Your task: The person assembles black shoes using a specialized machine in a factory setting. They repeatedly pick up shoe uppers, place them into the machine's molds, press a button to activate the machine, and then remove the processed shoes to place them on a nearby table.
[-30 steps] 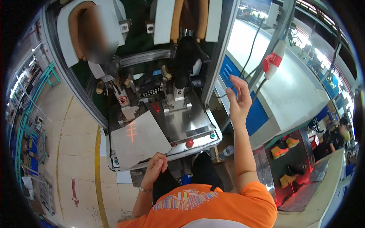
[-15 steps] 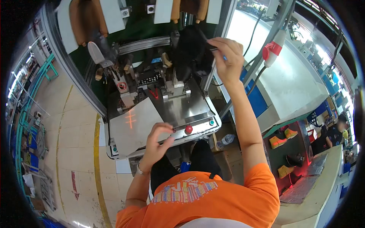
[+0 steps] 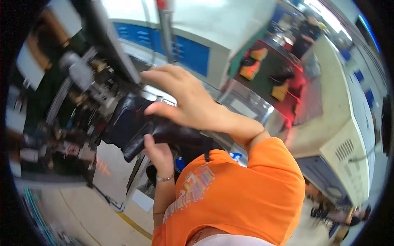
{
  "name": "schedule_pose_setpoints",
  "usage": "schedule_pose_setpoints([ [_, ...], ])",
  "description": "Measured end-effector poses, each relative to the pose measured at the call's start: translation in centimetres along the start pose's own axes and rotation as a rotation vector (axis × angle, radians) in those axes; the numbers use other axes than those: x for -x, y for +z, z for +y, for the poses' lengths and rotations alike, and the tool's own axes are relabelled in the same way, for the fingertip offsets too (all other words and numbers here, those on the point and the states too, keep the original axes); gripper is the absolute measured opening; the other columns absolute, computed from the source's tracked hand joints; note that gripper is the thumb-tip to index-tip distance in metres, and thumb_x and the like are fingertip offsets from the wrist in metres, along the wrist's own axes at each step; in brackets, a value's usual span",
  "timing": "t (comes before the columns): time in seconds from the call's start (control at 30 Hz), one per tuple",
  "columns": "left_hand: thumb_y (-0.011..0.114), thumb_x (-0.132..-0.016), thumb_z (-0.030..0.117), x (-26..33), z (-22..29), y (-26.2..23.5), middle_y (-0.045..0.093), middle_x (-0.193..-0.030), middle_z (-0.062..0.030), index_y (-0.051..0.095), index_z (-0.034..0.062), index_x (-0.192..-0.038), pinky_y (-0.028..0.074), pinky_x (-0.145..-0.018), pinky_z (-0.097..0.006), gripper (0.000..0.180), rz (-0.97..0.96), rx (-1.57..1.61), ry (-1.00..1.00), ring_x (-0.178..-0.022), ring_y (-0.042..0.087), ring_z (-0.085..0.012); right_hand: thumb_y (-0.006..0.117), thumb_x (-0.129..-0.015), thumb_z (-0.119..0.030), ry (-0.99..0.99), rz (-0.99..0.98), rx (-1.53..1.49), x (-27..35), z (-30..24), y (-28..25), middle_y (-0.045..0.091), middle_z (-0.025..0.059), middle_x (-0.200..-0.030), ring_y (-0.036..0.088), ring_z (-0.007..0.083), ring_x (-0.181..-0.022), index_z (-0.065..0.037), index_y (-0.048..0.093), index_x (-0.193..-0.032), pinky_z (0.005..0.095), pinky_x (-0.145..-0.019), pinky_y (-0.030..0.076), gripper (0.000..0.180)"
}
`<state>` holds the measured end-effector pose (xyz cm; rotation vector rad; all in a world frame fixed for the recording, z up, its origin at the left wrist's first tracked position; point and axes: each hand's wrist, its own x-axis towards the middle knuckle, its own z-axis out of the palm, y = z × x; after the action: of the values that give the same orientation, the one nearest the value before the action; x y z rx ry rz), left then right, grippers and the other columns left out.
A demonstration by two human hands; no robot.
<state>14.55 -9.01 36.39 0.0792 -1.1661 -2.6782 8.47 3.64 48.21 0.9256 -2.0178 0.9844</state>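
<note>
A glossy black boot (image 3: 133, 121) lies tilted in front of my body, its surface smeared by motion. My left hand (image 3: 160, 158) grips its near side; the thumb shows against the black material, while the other fingers are mostly hidden. Above the boot is my right hand (image 3: 186, 98), fingers stretched out and thumb apart, not closed round anything. Whether the right thumb touches the boot I cannot tell. To the left stands a machine (image 3: 102, 94) with metal clamps, blurred, and a grey metal plate (image 3: 113, 164) with orange-red light lines on it.
A white cabinet (image 3: 197, 20) with a blue lower panel (image 3: 191, 55) stands ahead. Beyond it, a dark conveyor (image 3: 262, 86) under red light carries yellow-orange shoe parts (image 3: 250, 69). A cream machine housing (image 3: 328, 123) is at right. Another person (image 3: 305, 35) is at the far end.
My view has swung right, away from the machine. The black piece at the machine now shows as a boot before my body, in my left hand. My right hand has opened above it.
</note>
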Motion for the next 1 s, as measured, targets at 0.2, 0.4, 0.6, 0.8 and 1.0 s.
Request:
schedule_pose_setpoints([
  [0.2, 0.051, -0.083, 0.045, -1.9, -5.5, 0.0, 0.047, -0.122, -0.0075, 0.042, 0.0079, -0.122, 0.036, -0.093, -0.041, 0.055, -0.038, 0.214, -0.446, -0.11, 0.046, -0.0236, 0.061, -0.082, -0.03, 1.198, -0.365, -0.938, 16.8, 4.2, -2.7, 0.054, 0.0034, -0.103, 0.051, 0.0082, -0.091, -0.001, 0.041, -0.123, 0.0252, -0.078, 0.043, 0.054],
  [0.4, 0.046, -0.085, 0.049, -1.9, -14.8, -2.2, 0.045, -0.124, -0.0116, 0.039, 0.0077, -0.124, 0.037, -0.09, -0.054, 0.058, -0.204, 0.007, -1.102, -0.115, 0.041, -0.0277, 0.061, -0.08, -0.006, 1.162, 0.184, -0.749, 22.3, 7.6, -4.3, 0.061, 0.0016, -0.089, 0.056, 0.0056, -0.077, -0.001, 0.056, -0.1, 0.0215, -0.069, 0.046, 0.021],
  [0.6, 0.045, -0.089, 0.028, -2.7, -14.5, -7.8, 0.025, -0.139, -0.0112, 0.02, 0.0131, -0.136, 0.032, -0.095, -0.056, 0.055, -0.108, -0.044, -1.168, -0.126, 0.029, -0.0276, 0.064, -0.065, -0.014, 1.132, 0.197, 0.253, 27.2, 21.8, -15.6, 0.057, 0.0118, -0.064, 0.052, 0.0184, -0.059, 0.003, 0.058, -0.068, 0.0322, -0.057, 0.043, 0.018],
  [0.8, 0.046, -0.088, 0.023, -6.8, -10.7, -9.6, 0.037, -0.133, -0.0086, 0.035, 0.0157, -0.127, 0.03, -0.096, -0.054, 0.041, 0.001, -0.245, -1.039, -0.122, 0.036, -0.0238, 0.06, -0.072, -0.032, 1.41, 0.604, 0.305, 24.8, 40.9, -31.2, 0.059, 0.0194, -0.07, 0.059, 0.0289, -0.066, 0.005, 0.06, -0.072, 0.038, -0.059, 0.046, 0.037],
  [1.0, 0.048, -0.087, 0.018, -8.8, -11.2, -5.5, 0.046, -0.124, -0.0075, 0.037, 0.0124, -0.125, 0.036, -0.092, -0.045, 0.04, -0.087, -0.512, -0.83, -0.114, 0.043, -0.0215, 0.052, -0.075, -0.02, 1.727, 0.517, 0.567, 38.0, 50.7, -29.1, 0.058, 0.0124, -0.06, 0.06, 0.0235, -0.055, -0.004, 0.063, -0.075, 0.0373, -0.049, 0.046, 0.019],
])
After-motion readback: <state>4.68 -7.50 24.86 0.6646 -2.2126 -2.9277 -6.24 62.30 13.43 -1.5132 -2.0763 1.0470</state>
